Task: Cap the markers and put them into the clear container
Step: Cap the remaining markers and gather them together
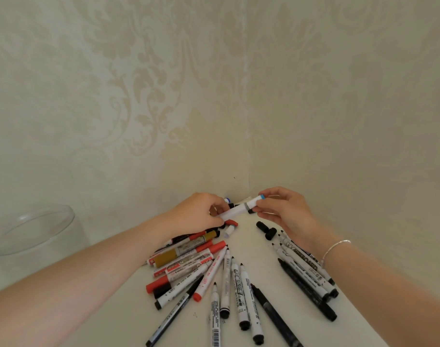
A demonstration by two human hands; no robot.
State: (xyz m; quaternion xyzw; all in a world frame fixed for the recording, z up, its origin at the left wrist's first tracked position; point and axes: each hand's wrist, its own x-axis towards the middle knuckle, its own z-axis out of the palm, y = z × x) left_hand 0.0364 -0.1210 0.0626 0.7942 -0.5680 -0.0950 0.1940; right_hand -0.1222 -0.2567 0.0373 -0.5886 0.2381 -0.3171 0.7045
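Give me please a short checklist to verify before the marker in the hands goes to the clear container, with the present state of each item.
1. Both hands hold the marker: ok. The left hand grips the barrel of the white marker and the right hand pinches its cap end.
2. Cap pressed fully home: cannot tell; the fingers hide the joint.
3. Clear container within view and open on top: ok; it stands to the left by the wall.
4. Container has room: ok; no markers show inside it.
5. Path to the left free: ok; the pile of markers lies lower, under the left forearm.
6. Loose black caps ready for the next marker: ok.
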